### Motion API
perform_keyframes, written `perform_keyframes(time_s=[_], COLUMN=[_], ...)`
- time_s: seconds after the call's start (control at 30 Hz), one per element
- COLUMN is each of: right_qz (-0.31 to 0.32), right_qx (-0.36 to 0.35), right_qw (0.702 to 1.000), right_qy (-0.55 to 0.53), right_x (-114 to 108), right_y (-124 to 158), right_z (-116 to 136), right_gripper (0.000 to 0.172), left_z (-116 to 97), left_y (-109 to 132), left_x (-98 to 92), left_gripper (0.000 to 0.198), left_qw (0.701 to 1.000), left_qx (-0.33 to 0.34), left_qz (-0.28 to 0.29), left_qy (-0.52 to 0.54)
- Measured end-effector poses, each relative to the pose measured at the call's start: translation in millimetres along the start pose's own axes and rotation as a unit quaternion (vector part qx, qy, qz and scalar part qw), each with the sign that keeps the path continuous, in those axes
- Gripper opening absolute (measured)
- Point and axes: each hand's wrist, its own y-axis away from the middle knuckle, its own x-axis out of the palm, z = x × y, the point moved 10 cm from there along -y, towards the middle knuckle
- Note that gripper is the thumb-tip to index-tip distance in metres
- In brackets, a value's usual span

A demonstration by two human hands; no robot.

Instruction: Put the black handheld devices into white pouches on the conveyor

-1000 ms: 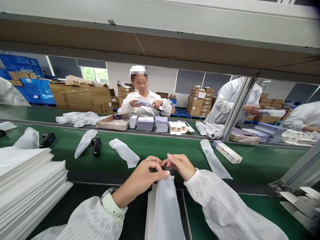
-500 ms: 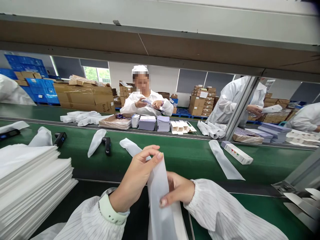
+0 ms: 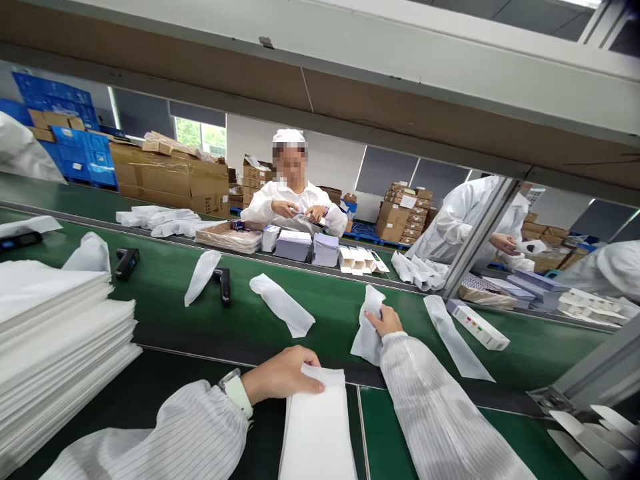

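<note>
My left hand (image 3: 287, 379) grips the upper end of a stack of long white sleeves (image 3: 323, 427), thumb on top and fingers at the far edge. Farther out, my right hand (image 3: 386, 321) pinches a translucent white sleeve (image 3: 369, 337) over the green conveyor belt (image 3: 330, 300). To the left of that hand, another loose sleeve (image 3: 283, 305) lies on the belt. On its right are one more flat sleeve (image 3: 457, 339) and a white printed box (image 3: 479, 325).
A tall pile of white sheets (image 3: 55, 360) stands at my left. Black handheld devices (image 3: 223, 287) rest on the belt. Across it, a co-worker (image 3: 295, 200) handles something behind stacks of purple-white boxes (image 3: 293, 245). A metal post (image 3: 483, 237) rises at right.
My right hand has carried a sleeve from the stack forward and right to the belt. My left hand has lowered onto the stack's upper end. The view has tilted.
</note>
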Motion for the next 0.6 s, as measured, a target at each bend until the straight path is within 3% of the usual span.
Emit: perform_keyframes(time_s=[0.1,0.2,0.3,0.47,0.6], right_qz=[-0.054,-0.11,-0.127,-0.153,-0.173], right_qx=[-0.001,-0.024,-0.064,-0.154,-0.208], right_qw=[0.996,0.987,0.982,0.971,0.962], right_qy=[0.07,0.117,0.12,0.105,0.031], right_x=[-10.5,-22.9,-24.1,-24.6,-41.6], right_y=[-1.0,-2.9,-0.9,10.5,16.3], right_z=[-5.8,0.1,9.8,34.4,70.6], right_gripper=[0.054,0.049,0.043,0.037,0.037], left_z=[-3.9,-13.0,-23.3,-36.1,-43.8], left_y=[1.5,4.9,10.9,21.4,24.1], left_x=[-9.4,-15.0,-19.1,-28.0,-19.7], left_gripper=[0.027,0.026,0.026,0.02,0.028], left_qw=[1.0,0.998,0.996,0.989,0.988], left_qx=[0.007,0.021,0.031,0.045,0.07], left_qz=[-0.028,-0.049,-0.067,-0.123,-0.09], left_qy=[-0.007,-0.019,-0.039,-0.066,-0.106])
